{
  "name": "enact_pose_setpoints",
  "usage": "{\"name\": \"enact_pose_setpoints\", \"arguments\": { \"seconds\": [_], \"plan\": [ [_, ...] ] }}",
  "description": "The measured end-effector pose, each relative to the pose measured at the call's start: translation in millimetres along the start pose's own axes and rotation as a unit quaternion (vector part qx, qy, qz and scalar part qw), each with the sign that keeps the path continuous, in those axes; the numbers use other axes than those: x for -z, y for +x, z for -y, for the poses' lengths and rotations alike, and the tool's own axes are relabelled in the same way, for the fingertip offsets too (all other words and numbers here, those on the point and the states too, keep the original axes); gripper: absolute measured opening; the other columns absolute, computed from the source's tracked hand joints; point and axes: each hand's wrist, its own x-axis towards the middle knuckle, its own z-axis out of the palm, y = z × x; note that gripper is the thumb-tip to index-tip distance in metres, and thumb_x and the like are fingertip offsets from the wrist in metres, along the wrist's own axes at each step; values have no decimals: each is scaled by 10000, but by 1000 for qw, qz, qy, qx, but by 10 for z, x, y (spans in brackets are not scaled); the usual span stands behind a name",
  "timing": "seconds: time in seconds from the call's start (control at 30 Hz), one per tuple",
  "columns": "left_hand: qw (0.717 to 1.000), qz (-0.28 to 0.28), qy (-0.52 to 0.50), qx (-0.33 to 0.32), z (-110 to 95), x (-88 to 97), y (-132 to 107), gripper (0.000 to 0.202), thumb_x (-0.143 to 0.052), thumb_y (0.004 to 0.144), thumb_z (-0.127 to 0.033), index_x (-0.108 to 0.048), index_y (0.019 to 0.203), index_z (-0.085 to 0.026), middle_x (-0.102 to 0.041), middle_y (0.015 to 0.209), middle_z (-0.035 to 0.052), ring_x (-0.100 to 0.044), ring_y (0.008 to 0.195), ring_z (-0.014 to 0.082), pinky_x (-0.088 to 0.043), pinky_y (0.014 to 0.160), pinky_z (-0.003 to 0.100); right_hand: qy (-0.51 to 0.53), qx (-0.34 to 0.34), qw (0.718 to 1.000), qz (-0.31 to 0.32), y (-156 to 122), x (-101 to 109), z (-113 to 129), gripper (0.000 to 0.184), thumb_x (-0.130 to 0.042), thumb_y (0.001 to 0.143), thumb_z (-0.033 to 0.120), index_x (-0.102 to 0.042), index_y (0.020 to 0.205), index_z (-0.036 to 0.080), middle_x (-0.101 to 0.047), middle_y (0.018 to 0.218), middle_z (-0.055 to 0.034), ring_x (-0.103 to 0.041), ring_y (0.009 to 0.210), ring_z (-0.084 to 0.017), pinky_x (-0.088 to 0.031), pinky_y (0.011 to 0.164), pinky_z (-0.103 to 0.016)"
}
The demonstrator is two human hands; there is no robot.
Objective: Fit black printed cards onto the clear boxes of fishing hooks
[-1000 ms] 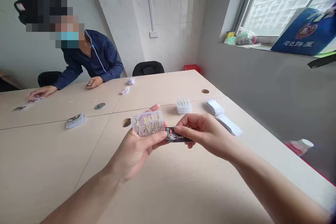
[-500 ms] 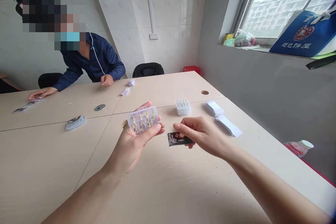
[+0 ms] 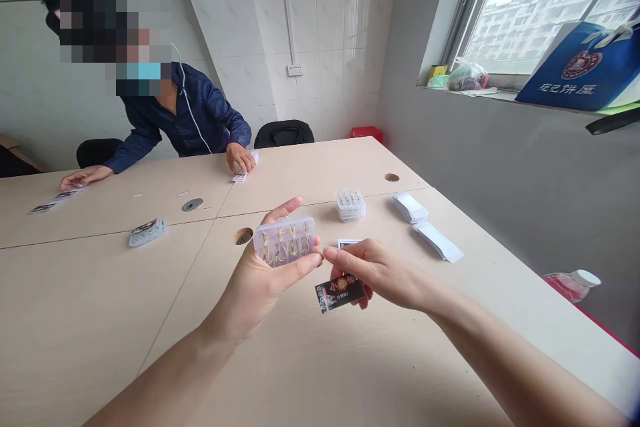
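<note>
My left hand (image 3: 275, 280) is closed around a clear plastic box (image 3: 285, 242), holding it tilted up towards me. Inside the box lie several fishing hooks tied with yellowish line. Just to its right, my right hand (image 3: 373, 270) grips a small black printed card (image 3: 341, 292) with a red and orange picture on it. Behind the fingers of that hand shows the edge of another card (image 3: 349, 243); I cannot tell whether it is held or lies on the table.
Beyond my hands stand stacked clear boxes (image 3: 351, 205). White paper piles (image 3: 437, 241) lie at right on the table (image 3: 240, 373). Another box (image 3: 147, 232) sits at left. Across the table, a co-worker in a dark blue shirt (image 3: 193, 113) touches cards and papers.
My left hand and the box have shifted slightly right. The black card has dropped lower and tilted, and another card edge shows behind it. The co-worker's hand has reached onto the small papers.
</note>
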Motion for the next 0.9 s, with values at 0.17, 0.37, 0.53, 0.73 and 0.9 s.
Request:
{"name": "enact_pose_setpoints", "arguments": {
  "seconds": [0.17, 0.37, 0.53, 0.73, 0.9],
  "plan": [
    [1000, 2, -1, 2, 4, -6, -4, 700, -765, 769, -279, -428, 1365, -424, -685, 891, -58, -649, 896, 114, -529, 889, 259, -12, -12, 1000, -11, 1, -13, -2, 665, -414, 838, 769, -634, 755, 147, -634, 727, -47, -586, 544, -128, -458, 558, -274],
    [999, -14, 38, -7, -9, -18, -5, 708, -762, 766, -280, -421, 1374, -401, -691, 883, -45, -658, 890, 126, -526, 866, 255, -39, -11, 999, -29, 9, -30, -28, 679, -384, 842, 779, -633, 760, 152, -674, 765, -79, -604, 572, -144, -462, 540, -270],
    [995, -39, 90, -19, -43, -40, -26, 714, -766, 750, -279, -429, 1370, -388, -691, 881, -32, -671, 899, 152, -540, 831, 244, -64, -4, 997, -46, 12, -49, -47, 679, -366, 846, 782, -621, 738, 162, -694, 789, -94, -613, 589, -153, -453, 516, -261],
    [990, -47, 126, -43, -22, -46, -29, 700, -752, 754, -273, -443, 1372, -387, -664, 896, -22, -668, 876, 160, -540, 804, 245, -96, -1, 993, -62, 12, -62, -38, 670, -350, 860, 772, -597, 707, 168, -676, 719, -75, -595, 551, -144, -431, 506, -257],
    [985, -30, 157, -61, -4, -43, -11, 685, -719, 793, -285, -408, 1394, -397, -623, 851, -25, -646, 825, 147, -534, 771, 242, -107, -5, 992, -65, 26, -67, -66, 651, -358, 865, 763, -574, 682, 177, -680, 726, -67, -596, 547, -143, -421, 491, -254]
  ]
}}
